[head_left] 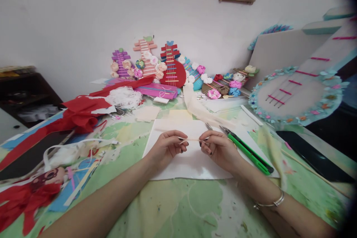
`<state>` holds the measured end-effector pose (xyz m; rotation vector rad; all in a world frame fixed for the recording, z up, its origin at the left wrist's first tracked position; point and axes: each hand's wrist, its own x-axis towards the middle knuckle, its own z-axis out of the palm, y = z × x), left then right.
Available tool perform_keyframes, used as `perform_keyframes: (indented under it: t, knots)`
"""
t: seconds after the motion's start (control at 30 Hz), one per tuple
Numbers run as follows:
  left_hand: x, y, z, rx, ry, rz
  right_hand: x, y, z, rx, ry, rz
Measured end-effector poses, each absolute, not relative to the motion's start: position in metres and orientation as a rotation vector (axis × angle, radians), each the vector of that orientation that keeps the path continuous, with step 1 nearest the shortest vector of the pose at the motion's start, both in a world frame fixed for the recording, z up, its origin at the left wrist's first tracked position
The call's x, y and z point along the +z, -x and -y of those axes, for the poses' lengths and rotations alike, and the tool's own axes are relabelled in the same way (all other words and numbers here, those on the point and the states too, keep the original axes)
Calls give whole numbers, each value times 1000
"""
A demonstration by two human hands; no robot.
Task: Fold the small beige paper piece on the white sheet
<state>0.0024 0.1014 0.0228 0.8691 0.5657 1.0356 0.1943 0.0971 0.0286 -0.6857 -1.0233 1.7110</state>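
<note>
Both hands pinch a thin, pale peach strip [192, 140], stretched level between them above a white board [186, 167]. My left hand [167, 147] is closed on its left end, and a short tail sticks out past the fingertips. Thumb and forefinger of my right hand [221, 148] grip the other end. Whether the strip is twisted paper or cord I cannot tell. Just right of that hand a green utility knife [248, 150] lies slanted across the board. Behind the hands a cream crepe-paper strip [195, 106] trails onto the board.
Several small craft lutes, among them a red lute [174, 72], lean on the wall with paper flowers. Red crepe paper [80, 113] and tangled white string [125, 97] lie left. At right are a black phone [312, 154] and a large blue-edged lute [295, 93].
</note>
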Motion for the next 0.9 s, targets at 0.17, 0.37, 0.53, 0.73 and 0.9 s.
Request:
perform_keyframes:
  t: [0.17,0.37,0.53,0.73,0.9]
  knots:
    - [21,-4,-101,1062,-833,-548,28,-194,-97,1737,690,974]
    - [21,-5,-102,1067,-805,-543,27,-193,-98,1762,665,964]
    - [22,-5,-101,1080,-868,-537,24,-193,-99,1729,672,1049]
    - [19,-8,-101,1156,-1056,-799,21,-193,-99,1727,668,1108]
    - [17,-8,-102,1163,-1121,-863,22,-192,-96,1672,702,1231]
